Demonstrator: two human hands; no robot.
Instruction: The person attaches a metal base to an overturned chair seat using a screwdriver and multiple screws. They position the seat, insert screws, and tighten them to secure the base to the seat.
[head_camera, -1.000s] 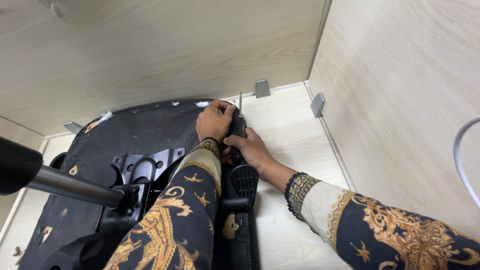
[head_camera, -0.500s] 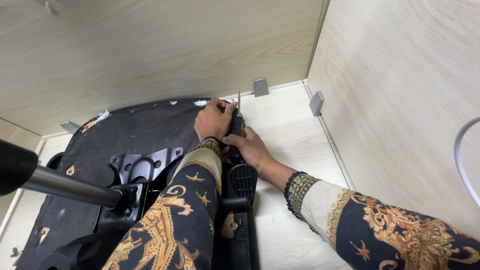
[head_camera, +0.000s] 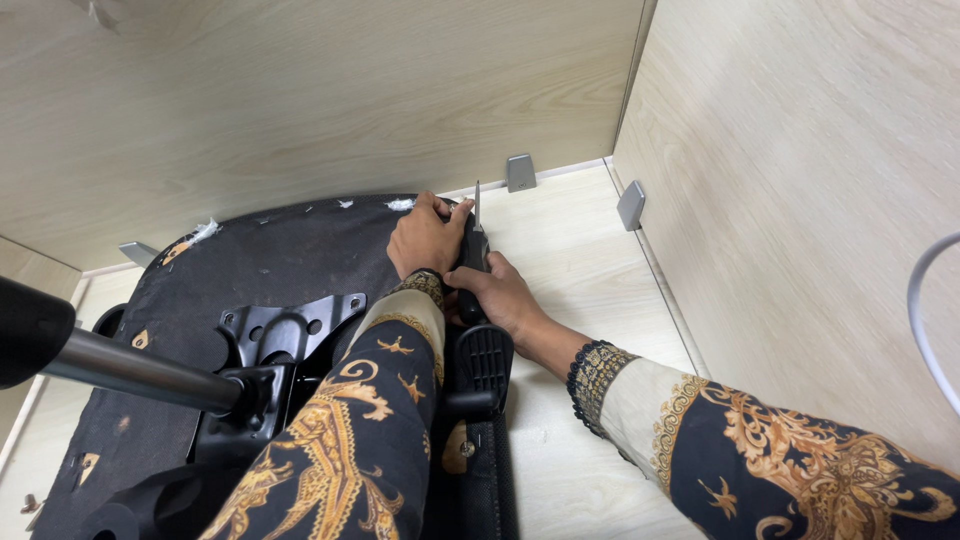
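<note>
Head view, left hand (head_camera: 425, 238) pressing black fabric chair underside (head_camera: 270, 260), right hand (head_camera: 497, 296) grip clenched on black-handled tool (head_camera: 473, 250), possibly a screwdriver.

Matt black cloth chair underside (head_camera: 270, 250), glossy metal post (head_camera: 140, 368), pale wood-grain panels (head_camera: 300, 90)

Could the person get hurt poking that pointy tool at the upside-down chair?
Maybe. The right hand grips a thin pointed tool whose tip stands right beside the left hand's fingers on the chair seat edge; a slip could jab them. The tip might also tear the black fabric, already frayed with white fluff. The metal post juts close to the left sleeve.
</note>
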